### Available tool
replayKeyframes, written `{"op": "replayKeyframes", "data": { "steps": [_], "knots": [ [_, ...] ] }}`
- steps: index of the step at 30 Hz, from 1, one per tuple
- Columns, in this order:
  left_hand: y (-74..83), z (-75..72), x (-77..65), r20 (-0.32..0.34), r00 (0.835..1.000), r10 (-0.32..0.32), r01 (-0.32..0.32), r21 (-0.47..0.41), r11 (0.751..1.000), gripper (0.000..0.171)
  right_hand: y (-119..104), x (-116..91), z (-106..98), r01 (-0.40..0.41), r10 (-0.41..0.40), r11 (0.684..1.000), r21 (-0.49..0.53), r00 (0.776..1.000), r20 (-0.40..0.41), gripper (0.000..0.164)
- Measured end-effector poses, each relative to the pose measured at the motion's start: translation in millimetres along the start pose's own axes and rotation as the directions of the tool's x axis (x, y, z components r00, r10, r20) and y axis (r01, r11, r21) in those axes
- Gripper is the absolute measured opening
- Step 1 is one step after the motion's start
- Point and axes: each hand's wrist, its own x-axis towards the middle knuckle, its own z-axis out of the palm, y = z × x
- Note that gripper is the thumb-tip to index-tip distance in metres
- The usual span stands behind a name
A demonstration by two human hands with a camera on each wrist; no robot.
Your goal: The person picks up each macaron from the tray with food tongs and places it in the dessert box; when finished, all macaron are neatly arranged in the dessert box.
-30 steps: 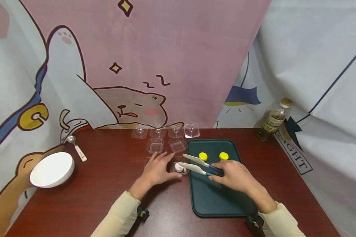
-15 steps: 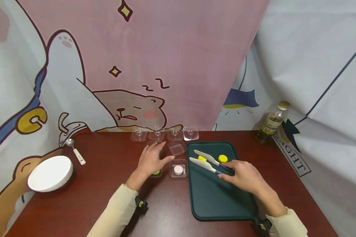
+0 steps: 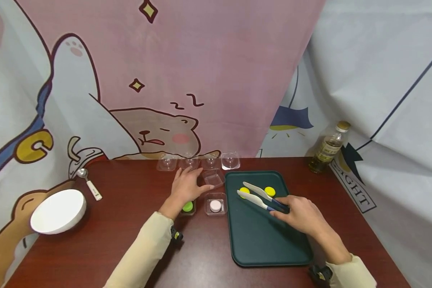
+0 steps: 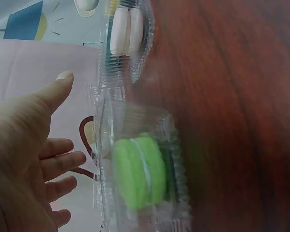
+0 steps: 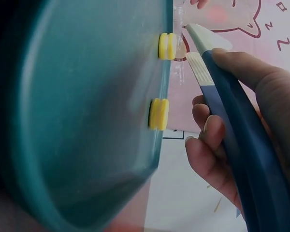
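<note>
My right hand (image 3: 304, 216) grips blue-handled tongs (image 3: 253, 199) with pale tips, held spread above the dark green tray (image 3: 270, 244). Two yellow macarons (image 3: 270, 191) lie on that tray, one partly behind the tong tips. With fingers spread and nothing held, my left hand (image 3: 185, 188) hovers over the clear plastic boxes left of the tray. A green macaron (image 4: 140, 171) sits in one box, below the wrist. In the neighbouring box (image 3: 216, 212) is a pale pink macaron (image 3: 215, 206). Behind it stands another clear box base (image 3: 213, 179).
Several clear domed lids (image 3: 230, 161) line the back edge of the table. At the left are a white bowl (image 3: 59, 211) and a scoop (image 3: 90, 184) with a white handle. A glass bottle (image 3: 327, 148) of yellowish liquid stands at the back right.
My left hand has drawn back from beside the pink macaron's box, then reached farther back, uncovering the green macaron. The tongs have moved right, away from the pink macaron to above the tray.
</note>
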Motion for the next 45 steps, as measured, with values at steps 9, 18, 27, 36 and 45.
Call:
{"op": "replayKeyframes", "data": {
  "steps": [9,18,27,36,45],
  "knots": [
    [7.9,3.9,14.4,0.002,1.0,0.017,-0.018,0.115,0.993,0.083,5,-3,3,-0.028,0.027,1.0,0.015,0.999,0.019,0.048],
    [10.0,6.7,20.4,0.019,1.0,0.0,-0.003,0.152,0.988,0.084,9,-3,5,-0.033,0.033,0.999,0.021,0.999,0.034,0.048],
    [13.7,8.5,25.4,0.023,1.0,-0.009,0.005,0.161,0.987,0.082,9,-3,5,-0.023,0.023,1.0,0.017,0.999,0.042,0.042],
    [13.7,9.2,27.1,0.042,0.999,0.017,-0.022,0.118,0.993,0.075,10,-4,6,-0.041,0.04,0.999,0.021,0.998,0.049,0.044],
    [9.5,6.5,28.6,0.116,0.993,0.009,-0.019,0.081,0.997,0.083,10,-6,10,-0.076,0.074,0.997,0.026,0.995,0.072,0.047]
  ]
}}
